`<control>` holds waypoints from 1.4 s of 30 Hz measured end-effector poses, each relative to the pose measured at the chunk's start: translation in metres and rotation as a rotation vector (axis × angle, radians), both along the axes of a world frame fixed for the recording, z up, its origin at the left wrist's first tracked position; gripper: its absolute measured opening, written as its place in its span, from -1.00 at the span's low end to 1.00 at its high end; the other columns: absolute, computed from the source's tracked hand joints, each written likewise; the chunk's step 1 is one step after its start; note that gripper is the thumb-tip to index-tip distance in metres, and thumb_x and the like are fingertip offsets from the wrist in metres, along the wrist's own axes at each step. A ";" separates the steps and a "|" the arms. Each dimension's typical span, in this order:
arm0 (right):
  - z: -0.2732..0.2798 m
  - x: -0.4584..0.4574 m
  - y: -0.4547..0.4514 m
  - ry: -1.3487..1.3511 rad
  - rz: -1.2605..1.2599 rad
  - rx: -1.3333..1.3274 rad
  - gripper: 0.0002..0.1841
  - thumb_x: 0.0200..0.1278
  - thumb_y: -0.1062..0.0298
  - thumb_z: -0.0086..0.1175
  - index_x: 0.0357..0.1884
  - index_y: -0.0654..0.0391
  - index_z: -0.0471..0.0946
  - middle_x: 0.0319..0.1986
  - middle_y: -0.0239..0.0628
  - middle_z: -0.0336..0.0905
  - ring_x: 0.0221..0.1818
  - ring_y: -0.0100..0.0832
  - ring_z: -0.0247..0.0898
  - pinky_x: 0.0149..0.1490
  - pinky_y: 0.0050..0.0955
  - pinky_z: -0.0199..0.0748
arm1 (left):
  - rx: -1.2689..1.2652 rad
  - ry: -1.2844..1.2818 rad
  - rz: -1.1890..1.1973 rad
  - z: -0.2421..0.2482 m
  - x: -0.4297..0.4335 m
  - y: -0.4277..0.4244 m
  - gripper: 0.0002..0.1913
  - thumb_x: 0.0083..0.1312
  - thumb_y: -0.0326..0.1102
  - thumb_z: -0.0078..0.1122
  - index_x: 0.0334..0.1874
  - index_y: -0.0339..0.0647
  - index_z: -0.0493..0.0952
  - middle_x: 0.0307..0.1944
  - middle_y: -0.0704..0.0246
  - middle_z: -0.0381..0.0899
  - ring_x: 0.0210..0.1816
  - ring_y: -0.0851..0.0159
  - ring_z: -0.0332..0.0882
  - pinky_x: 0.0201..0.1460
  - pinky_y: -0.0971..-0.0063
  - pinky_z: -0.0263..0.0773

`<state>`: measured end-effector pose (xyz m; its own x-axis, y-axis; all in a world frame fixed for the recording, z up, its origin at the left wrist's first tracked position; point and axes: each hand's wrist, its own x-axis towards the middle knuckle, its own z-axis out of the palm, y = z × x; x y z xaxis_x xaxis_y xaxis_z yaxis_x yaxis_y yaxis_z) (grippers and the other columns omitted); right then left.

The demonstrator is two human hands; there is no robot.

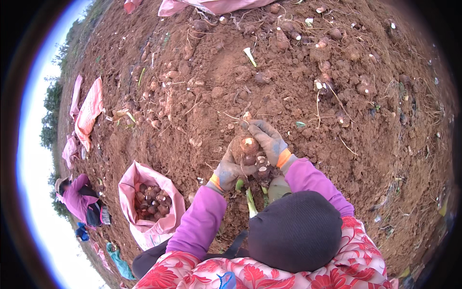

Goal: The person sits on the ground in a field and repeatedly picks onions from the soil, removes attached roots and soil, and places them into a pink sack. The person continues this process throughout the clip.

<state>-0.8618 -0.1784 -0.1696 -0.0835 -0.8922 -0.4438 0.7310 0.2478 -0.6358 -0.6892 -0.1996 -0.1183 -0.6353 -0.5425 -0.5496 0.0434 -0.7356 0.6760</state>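
Both my hands wear soiled grey work gloves with orange cuffs. My left hand (231, 170) grips a round brown taro corm (249, 145) from its left and lower side; a pale cut face shows on top. At the corm's upper right, my right hand (267, 139) curls its fingers against it. Its fingertips meet beside a small pale-tipped cormel (247, 115) with thin roots, partly hidden. Just below the held corm sits a cluster of cut corms (262, 171) with soil on them. Green leaf stalks (251, 202) lie between my forearms.
An open pink woven sack (126, 195) with several corms (153, 202) inside stands at my left. Loose corms (283, 39) and roots lie over the reddish soil (213, 126). More pink sacks (88, 112) lie farther left, near another person (79, 198) bending down.
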 end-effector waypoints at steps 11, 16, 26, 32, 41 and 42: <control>0.023 -0.025 -0.007 1.097 0.507 -0.269 -0.44 0.38 0.12 0.32 0.33 0.17 0.51 0.20 -0.06 0.58 0.21 -0.19 0.56 0.19 -0.20 0.58 | 0.276 0.418 0.274 -0.009 0.007 -0.010 -0.06 0.17 0.57 0.12 0.15 -0.31 0.49 -0.54 0.43 0.38 -0.58 0.41 0.27 -0.47 0.49 0.09; -0.001 -0.042 -0.004 0.754 0.467 -0.185 -0.18 0.35 0.02 0.35 0.56 0.02 0.26 0.40 -0.03 0.37 0.37 -0.14 0.39 0.43 -0.22 0.37 | 0.240 0.524 0.054 0.002 0.014 -0.018 -0.01 0.11 0.78 -0.06 -0.09 -0.22 0.54 -0.62 0.55 0.37 -0.73 0.48 0.14 -0.58 0.54 0.07; 0.011 -0.012 -0.005 0.659 0.385 -0.400 -0.51 0.22 0.32 0.38 0.17 0.21 0.52 -0.01 -0.08 0.69 0.09 -0.26 0.62 0.21 -0.28 0.52 | 0.406 -0.176 0.263 -0.004 -0.012 -0.013 -0.10 0.33 0.69 -0.37 0.14 0.00 0.58 -0.52 0.36 0.57 -0.75 0.40 0.27 -0.67 0.56 0.10; 0.006 -0.059 -0.010 1.889 0.640 0.085 -0.34 0.21 -0.08 0.36 0.34 -0.10 0.54 0.43 -0.03 0.37 0.52 0.07 0.18 0.51 0.19 0.10 | 0.564 0.219 0.118 -0.006 0.010 -0.015 -0.01 0.37 0.64 -0.40 0.16 -0.30 0.53 -0.59 0.33 0.49 -0.79 0.43 0.20 -0.70 0.51 0.05; -0.022 -0.196 0.066 1.570 0.208 1.173 -0.01 0.25 -0.28 0.25 0.63 -0.05 0.14 0.39 -0.08 0.42 0.36 -0.01 0.35 0.43 0.12 0.20 | 0.118 -0.514 0.819 0.049 0.215 -0.074 -0.27 0.38 0.54 -0.11 0.05 -0.04 0.59 -0.55 0.41 0.56 -0.70 0.31 0.44 -0.75 0.52 0.26; -0.028 -0.203 0.067 1.441 0.201 1.144 0.06 0.22 -0.29 0.27 0.65 -0.03 0.06 0.43 -0.02 0.36 0.41 0.03 0.30 0.46 0.12 0.18 | 0.052 -0.677 0.794 0.056 0.253 -0.068 -0.28 0.38 0.53 -0.08 0.08 -0.02 0.60 -0.46 0.40 0.64 -0.62 0.25 0.54 -0.66 0.47 0.40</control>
